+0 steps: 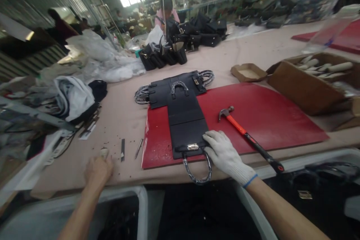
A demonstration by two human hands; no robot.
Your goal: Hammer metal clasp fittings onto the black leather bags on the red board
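A black leather bag panel lies on a red board, with a metal clasp and a plastic-wrapped handle at its near end. My right hand, in a white glove with a blue cuff edge, rests on the panel's near right corner, fingers spread. My left hand is bare and blurred on the tablecloth at the left; its fingers close around a small pale object that I cannot make out. A claw hammer with an orange and black handle lies right of the panel.
More black panels with wrapped handles lie behind. A metal rod and dark strip lie near my left hand. Cardboard boxes stand right. Beyond are black bags and a person. Bins stand below the table edge.
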